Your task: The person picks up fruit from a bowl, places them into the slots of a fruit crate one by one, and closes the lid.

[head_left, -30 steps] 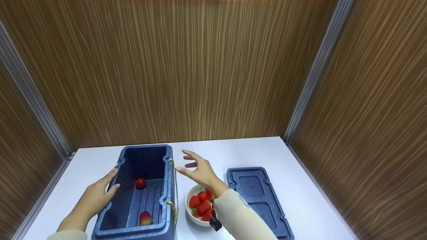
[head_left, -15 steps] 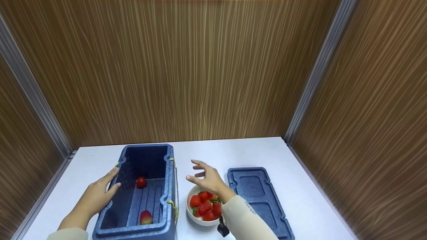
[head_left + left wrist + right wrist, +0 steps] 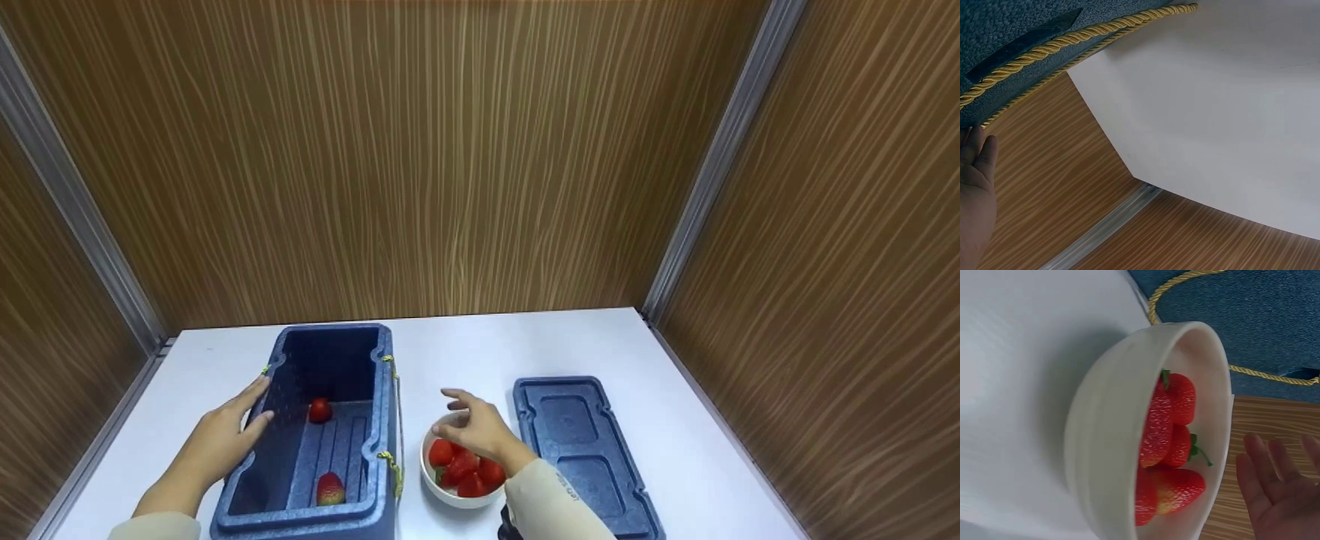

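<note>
My left hand [image 3: 217,441] rests on the left rim of a deep blue foam box [image 3: 381,491], fingers outside and thumb over the inner edge. Two strawberries lie on the box floor, one farther back [image 3: 320,410] and one near the front [image 3: 330,489]. Over the far rim of a white bowl [image 3: 463,504] hovers my right hand [image 3: 484,431], thumb and fingers apart with nothing between them. Inside the bowl are several red strawberries [image 3: 1180,488], some with green stems. In the right wrist view the right hand [image 3: 1280,500] is beside the bowl's opening.
A blue lid [image 3: 566,420] with recessed panels lies right of the bowl on the white table [image 3: 465,337]. Yellow cord [image 3: 1095,29] runs along the box's side. Wood-patterned walls [image 3: 420,165] enclose the back and sides.
My right hand has moved from beside the box's right rim, rightward and toward me, to above the bowl. The left hand has stayed on the box rim.
</note>
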Motion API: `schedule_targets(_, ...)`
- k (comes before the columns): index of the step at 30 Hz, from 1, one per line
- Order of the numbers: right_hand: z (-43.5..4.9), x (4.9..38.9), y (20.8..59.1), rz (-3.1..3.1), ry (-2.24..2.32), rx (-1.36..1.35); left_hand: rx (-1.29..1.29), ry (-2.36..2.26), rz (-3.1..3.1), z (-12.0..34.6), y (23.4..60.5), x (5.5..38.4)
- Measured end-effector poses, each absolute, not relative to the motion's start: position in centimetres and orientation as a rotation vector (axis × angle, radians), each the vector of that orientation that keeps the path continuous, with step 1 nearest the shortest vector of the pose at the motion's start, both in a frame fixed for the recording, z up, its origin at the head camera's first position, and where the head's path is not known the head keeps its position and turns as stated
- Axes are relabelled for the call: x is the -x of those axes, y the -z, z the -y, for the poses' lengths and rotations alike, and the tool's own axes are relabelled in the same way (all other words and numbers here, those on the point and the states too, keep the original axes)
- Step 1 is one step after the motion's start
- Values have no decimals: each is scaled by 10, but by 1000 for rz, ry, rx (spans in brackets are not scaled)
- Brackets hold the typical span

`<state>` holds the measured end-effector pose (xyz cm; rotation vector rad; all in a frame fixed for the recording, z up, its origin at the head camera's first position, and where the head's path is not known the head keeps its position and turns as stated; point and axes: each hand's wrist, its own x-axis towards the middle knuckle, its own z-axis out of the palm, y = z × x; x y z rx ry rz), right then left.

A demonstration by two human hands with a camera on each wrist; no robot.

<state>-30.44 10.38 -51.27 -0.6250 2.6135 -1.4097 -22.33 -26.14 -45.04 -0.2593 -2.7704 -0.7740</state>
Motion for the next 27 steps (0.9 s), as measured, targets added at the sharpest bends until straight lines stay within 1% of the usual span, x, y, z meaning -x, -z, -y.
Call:
schedule_targets(11, -109, 301, 534, -2730, 1223, 601, 245, 786, 2781, 262, 451, 223)
schedule_targets(16, -109, 299, 539, -2815, 1132, 639, 232, 798, 2783, 261, 450, 222)
schedule_targets(27, -105, 295, 549, -2738, 1173, 635, 228, 801, 2767, 260, 450, 222)
